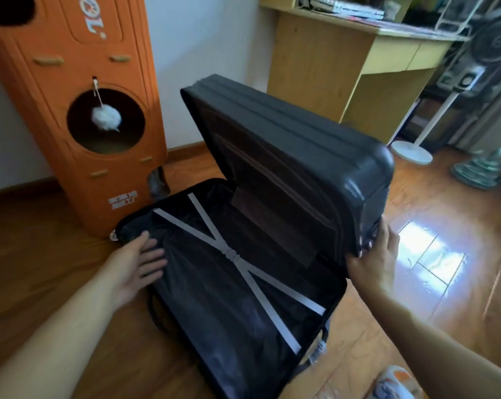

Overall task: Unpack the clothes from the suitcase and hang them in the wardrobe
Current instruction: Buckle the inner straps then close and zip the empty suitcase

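At the upper left of the frame you have a tall orange cat house (pixel 79 110), leaning in the wide-angle view, with a round opening in its front. A white fluffy ball toy (pixel 106 118) hangs on a string in that opening. The wooden floor (pixel 433 269) fills the lower frame and shows a bright patch of glare at the right. At the upper right stands a light wooden desk (pixel 344 61) with magazines (pixel 355 10) stacked on top. Just right of the desk, a white pedestal fan (pixel 474 67) rises from a round base on the floor.
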`<state>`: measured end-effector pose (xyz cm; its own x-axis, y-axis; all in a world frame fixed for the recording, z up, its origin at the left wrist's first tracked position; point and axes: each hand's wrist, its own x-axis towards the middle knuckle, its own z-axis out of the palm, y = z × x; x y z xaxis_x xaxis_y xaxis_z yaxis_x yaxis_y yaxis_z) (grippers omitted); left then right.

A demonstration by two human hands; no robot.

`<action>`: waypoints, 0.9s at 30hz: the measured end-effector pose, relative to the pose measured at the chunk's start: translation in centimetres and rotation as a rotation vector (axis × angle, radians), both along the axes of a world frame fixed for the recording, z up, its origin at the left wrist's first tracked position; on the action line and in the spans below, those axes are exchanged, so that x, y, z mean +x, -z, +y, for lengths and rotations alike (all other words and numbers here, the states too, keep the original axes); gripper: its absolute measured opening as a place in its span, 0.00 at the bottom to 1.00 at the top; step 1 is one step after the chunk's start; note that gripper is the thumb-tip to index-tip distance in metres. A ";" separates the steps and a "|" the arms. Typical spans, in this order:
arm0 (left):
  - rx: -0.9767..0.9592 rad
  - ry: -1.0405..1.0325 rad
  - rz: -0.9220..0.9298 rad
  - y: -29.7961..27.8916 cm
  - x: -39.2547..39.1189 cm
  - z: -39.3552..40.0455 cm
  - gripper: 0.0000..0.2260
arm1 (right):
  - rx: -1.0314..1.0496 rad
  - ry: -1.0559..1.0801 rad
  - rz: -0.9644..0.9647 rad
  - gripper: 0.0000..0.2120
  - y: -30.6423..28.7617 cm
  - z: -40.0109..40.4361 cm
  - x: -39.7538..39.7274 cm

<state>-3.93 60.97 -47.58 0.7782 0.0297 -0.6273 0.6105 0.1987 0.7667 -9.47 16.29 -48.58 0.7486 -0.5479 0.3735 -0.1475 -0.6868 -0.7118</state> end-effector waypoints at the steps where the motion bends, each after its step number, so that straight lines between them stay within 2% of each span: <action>1: -0.011 0.038 -0.049 -0.8 0.4 -0.4 0.24 | 0.009 -0.015 0.015 0.47 0.3 0.6 -0.6; 6: -0.256 0.075 -0.092 -4.2 1.4 -3.5 0.32 | 0.056 -0.025 0.188 0.45 1.1 2.6 -4.5; 9: -0.358 0.047 -0.066 -4.8 1.4 -5.4 0.38 | 0.081 -0.106 0.433 0.51 2.2 1.7 -6.6; 11: -0.411 0.035 -0.046 -4.6 0.8 -6.6 0.41 | 0.170 -0.185 0.554 0.54 2.9 0.8 -7.5; 14: -0.409 0.028 -0.013 -3.8 -0.7 -8.4 0.44 | 0.559 -0.148 0.549 0.49 3.3 0.0 -7.2; 15: -0.394 0.021 0.010 -3.7 -1.0 -9.1 0.45 | 0.699 -0.072 0.507 0.44 3.4 0.2 -6.9; 18: -0.275 0.048 0.070 -2.1 -1.0 -9.8 0.52 | 0.936 0.195 0.370 0.24 3.9 0.3 -6.1; 19: -0.220 0.038 0.096 -0.6 -0.5 -9.4 0.58 | 1.005 0.227 0.362 0.24 4.0 0.1 -5.8; 21: -0.092 -0.001 0.171 3.6 -0.1 -8.7 0.66 | 1.116 0.243 0.343 0.32 3.1 0.1 -5.1; 23: -0.010 -0.002 0.221 3.2 -3.7 -9.1 0.67 | 1.089 0.182 0.407 0.31 2.2 -0.2 -4.4; 27: 0.006 -0.046 0.194 3.9 -7.9 -8.8 0.56 | 0.734 0.129 0.710 0.28 1.7 -1.1 -3.7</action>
<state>-11.80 52.20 -51.51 0.6404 0.0663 -0.7652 0.7374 0.2257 0.6367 -13.16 15.15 -50.23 0.5856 -0.5548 -0.5909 -0.7395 -0.0671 -0.6698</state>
